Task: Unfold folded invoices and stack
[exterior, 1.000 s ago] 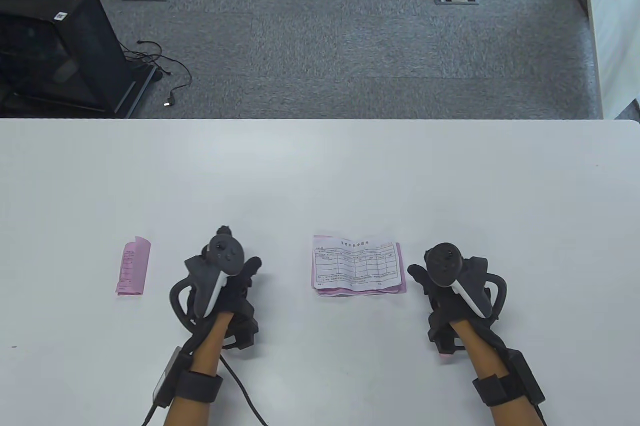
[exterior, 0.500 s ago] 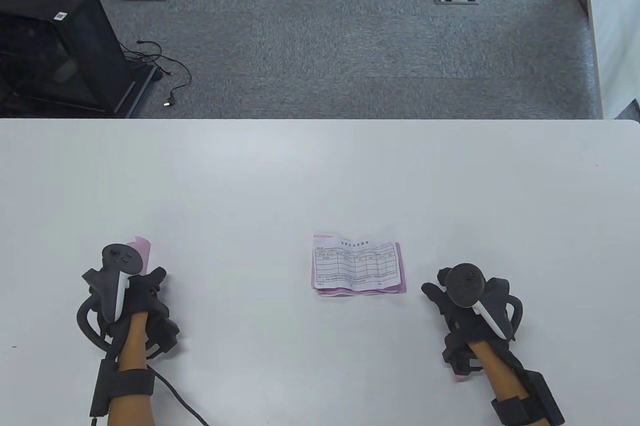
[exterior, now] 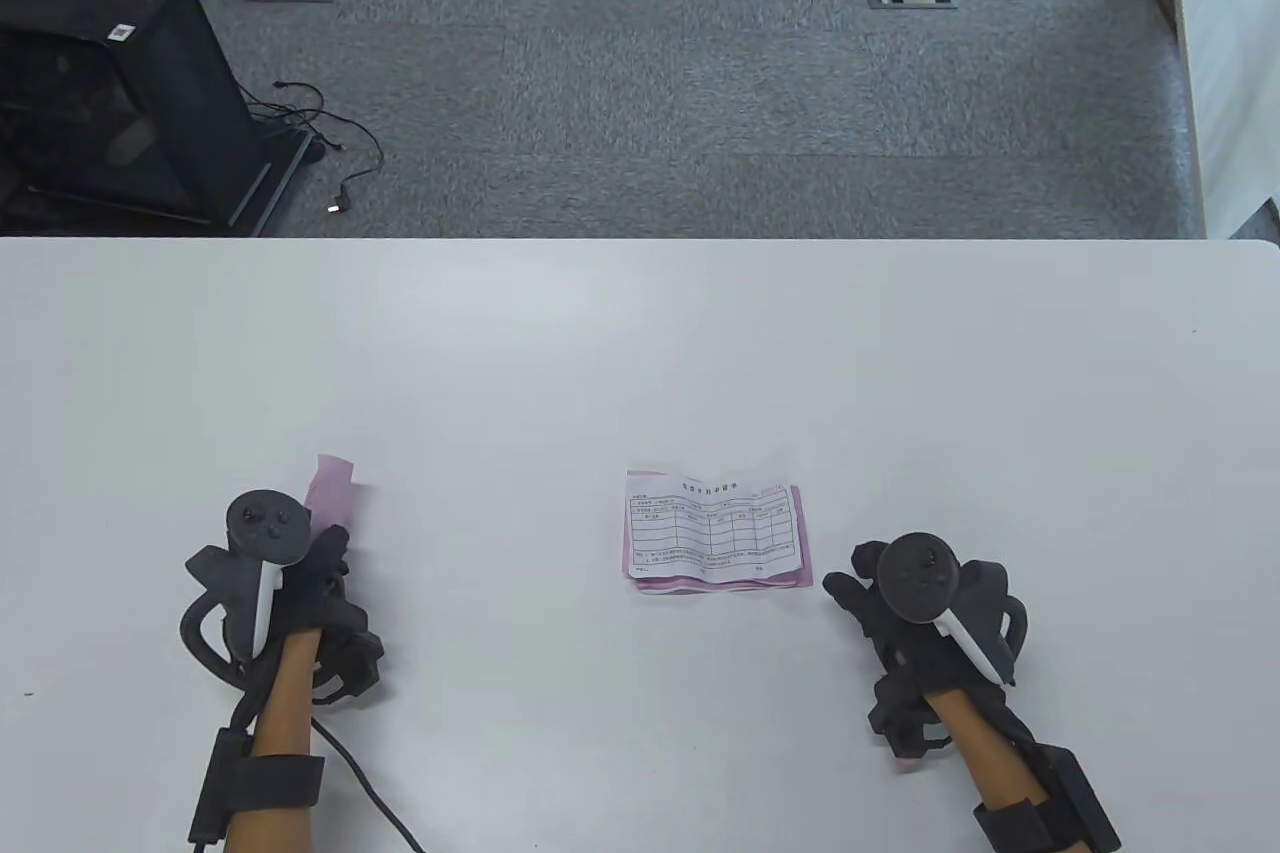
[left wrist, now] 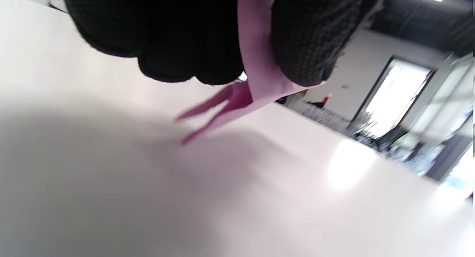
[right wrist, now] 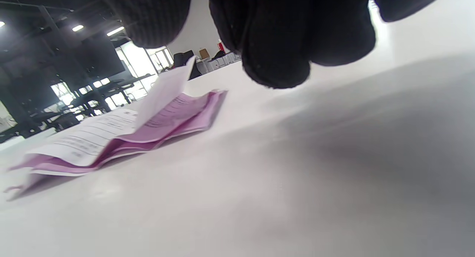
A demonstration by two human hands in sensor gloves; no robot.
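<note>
A folded pink invoice (exterior: 333, 485) sticks out beyond my left hand (exterior: 318, 543) at the table's front left. In the left wrist view the pink invoice (left wrist: 256, 75) is pinched between my gloved fingers (left wrist: 311, 45) and hangs just above the table. A stack of unfolded invoices (exterior: 715, 533), white printed sheet on top of pink ones, lies at front centre; it also shows as the stack (right wrist: 122, 134) in the right wrist view. My right hand (exterior: 850, 588) hovers just right of the stack, fingers loosely curled, holding nothing.
The white table (exterior: 640, 343) has a far edge with grey carpet beyond it. A black cabinet (exterior: 110, 83) and loose cables (exterior: 330, 143) stand on the floor at far left. A cable (exterior: 370, 793) trails from my left wrist.
My left hand swung left to the folded pink invoice, took hold of it and lifted it a little to the right. My right hand drew back toward the front edge, then edged left.
</note>
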